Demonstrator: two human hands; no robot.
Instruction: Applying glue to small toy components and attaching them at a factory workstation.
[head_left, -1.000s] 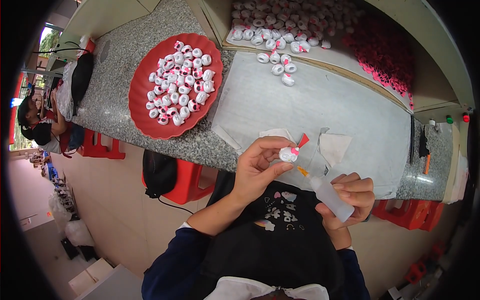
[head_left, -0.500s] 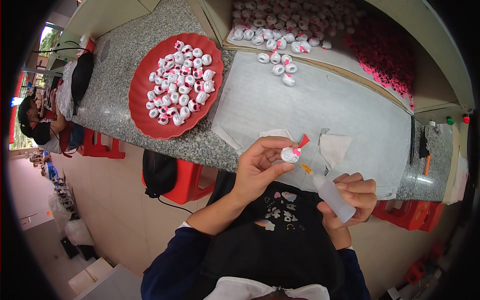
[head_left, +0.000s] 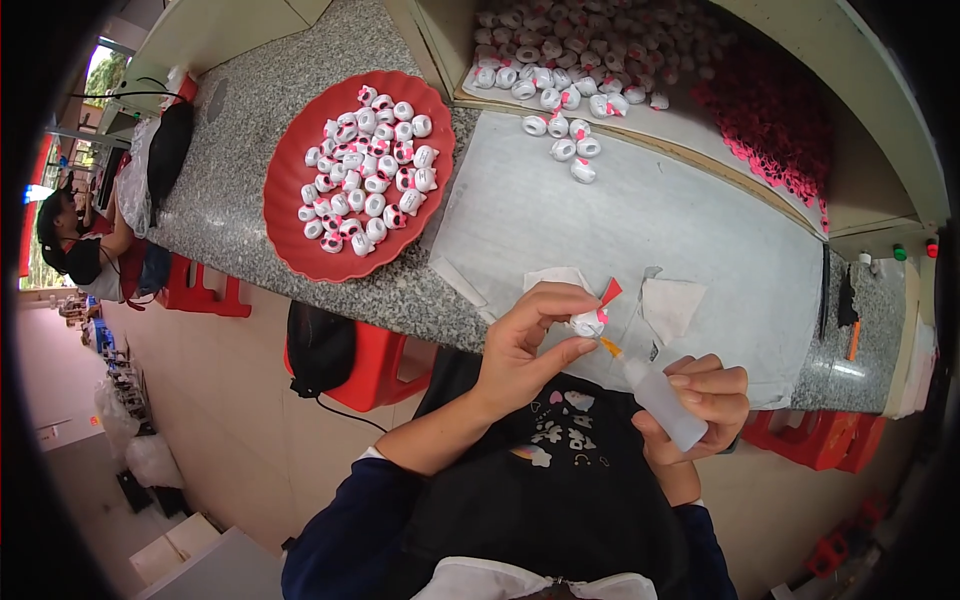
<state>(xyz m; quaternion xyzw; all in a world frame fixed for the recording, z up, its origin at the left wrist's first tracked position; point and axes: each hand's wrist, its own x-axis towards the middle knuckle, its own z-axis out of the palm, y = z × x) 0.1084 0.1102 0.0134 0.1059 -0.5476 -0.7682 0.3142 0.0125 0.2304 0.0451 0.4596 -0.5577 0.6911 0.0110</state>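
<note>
A small white cat-head figure (head_left: pixel 588 324) with a pink bow is pinched between the thumb and fingers of my left hand (head_left: pixel 527 345). My right hand (head_left: pixel 700 405) grips a translucent squeeze bottle (head_left: pixel 664 402), tilted up to the left. Its thin orange tip (head_left: pixel 609 347) is at the lower edge of the figure; whether they touch I cannot tell. Just beyond the figure shows a small red tapered piece (head_left: pixel 610 291), and I cannot tell if it lies on the sheet or is held. Both hands are above the near edge of the grey-white work sheet (head_left: pixel 740 250).
A red scalloped plate (head_left: pixel 285 225) of similar heads stands at left on the speckled counter (head_left: pixel 235 150). More white heads (head_left: pixel 575 65) and a heap of pink pieces (head_left: pixel 770 125) fill the shelf behind. Red stools (head_left: pixel 372 365) stand below. A person (head_left: pixel 85 240) sits far left.
My left hand has turned the figure so its face is tipped away from view. The bottle's orange tip has come closer to the figure's lower edge. The whole view has shifted slightly.
</note>
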